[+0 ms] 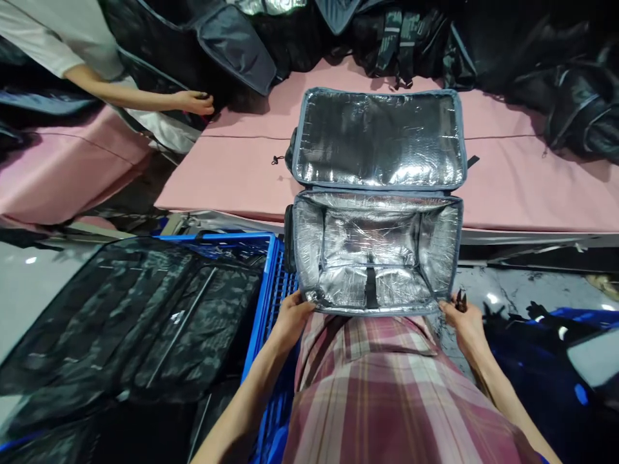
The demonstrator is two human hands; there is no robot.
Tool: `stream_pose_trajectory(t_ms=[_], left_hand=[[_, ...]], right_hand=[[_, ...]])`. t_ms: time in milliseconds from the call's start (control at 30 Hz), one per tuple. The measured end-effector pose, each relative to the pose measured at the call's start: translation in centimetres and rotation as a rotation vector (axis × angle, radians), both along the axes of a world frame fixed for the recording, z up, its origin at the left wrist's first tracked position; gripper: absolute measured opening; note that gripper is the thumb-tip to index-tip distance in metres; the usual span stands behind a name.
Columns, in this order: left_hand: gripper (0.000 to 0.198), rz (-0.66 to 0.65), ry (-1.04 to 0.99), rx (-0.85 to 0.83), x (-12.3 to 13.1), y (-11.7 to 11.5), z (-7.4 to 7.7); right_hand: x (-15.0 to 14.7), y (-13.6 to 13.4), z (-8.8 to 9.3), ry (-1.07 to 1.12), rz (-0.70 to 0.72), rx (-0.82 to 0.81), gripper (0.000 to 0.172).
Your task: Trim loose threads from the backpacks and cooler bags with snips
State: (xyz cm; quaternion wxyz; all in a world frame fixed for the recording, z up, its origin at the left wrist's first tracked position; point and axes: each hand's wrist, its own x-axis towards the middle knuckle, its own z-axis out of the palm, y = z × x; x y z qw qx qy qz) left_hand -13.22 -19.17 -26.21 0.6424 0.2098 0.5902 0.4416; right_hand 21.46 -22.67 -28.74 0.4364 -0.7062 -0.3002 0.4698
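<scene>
An insulated cooler bag point(372, 232) lies open before me, its silver foil lining showing and its lid point(380, 138) folded back onto the pink tabletop. The front rim reaches past the table edge toward my lap. My left hand point(291, 316) pinches the near left corner of that rim. At the near right corner, my right hand point(464, 319) grips the rim, and a small dark pointed tool, perhaps thread snips point(461, 301), sticks up from the same hand. A black strap point(371, 288) runs down the inside of the front wall.
A blue plastic crate point(265, 296) at my left holds black camouflage-patterned bags point(159, 309). More dark bags point(401, 42) line the back of the pink table point(232, 167). A co-worker's hand point(193, 103) is at the upper left. Dark items point(536, 361) lie at lower right.
</scene>
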Motion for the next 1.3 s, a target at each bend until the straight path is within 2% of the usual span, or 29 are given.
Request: stream_pose_trajectory(t_ms=[100, 367, 533, 700, 833, 933, 1033, 1100, 1200, 1233, 1300], left_hand=[[0.032, -0.009, 0.029, -0.037, 0.5, -0.3, 0.3], [0.042, -0.099, 0.123, -0.056, 0.5, -1.0, 0.3], [0.044, -0.124, 0.118, -0.066, 0.5, -1.0, 0.8], [0.037, -0.136, 0.131, -0.063, 0.0, -0.5, 0.7], [0.040, -0.178, 0.193, -0.074, -1.6, 0.7, 1.5], [0.046, -0.217, 0.294, -0.076, -2.8, 2.2, 2.8], [0.049, -0.229, 0.339, -0.009, -3.1, 3.7, 4.1], [0.052, -0.235, 0.312, 0.007, -3.3, 4.5, 4.8], [0.055, -0.188, 0.283, 0.003, -4.4, 5.6, 5.2], [0.056, -0.144, 0.328, 0.005, -5.0, 5.9, 5.3], [0.056, -0.023, 0.568, 0.023, -6.2, 6.6, 5.6]], right_hand=[[-0.1, 0.3, 0.2, 0.199, -0.046, -0.012, 0.027], [0.4, 0.2, -0.5, 0.412, -0.103, -0.004, 0.030], [0.5, 0.2, -0.7, 0.429, -0.099, -0.010, 0.031], [0.2, 0.0, -0.3, 0.322, -0.079, -0.026, 0.029], [1.5, 1.5, 2.4, 0.136, -0.053, 0.017, 0.025], [3.1, 5.4, 6.0, -0.053, -0.068, 0.145, 0.036], [3.8, 11.2, 9.7, -0.496, 0.036, 0.280, 0.047], [3.4, 15.0, 11.4, -0.842, 0.163, 0.356, 0.046], [2.0, 19.0, 12.3, -1.174, 0.341, 0.422, 0.033], [1.6, 19.7, 12.3, -1.237, 0.402, 0.437, 0.032], [1.1, 20.5, 12.0, -1.306, 0.507, 0.479, 0.031]])
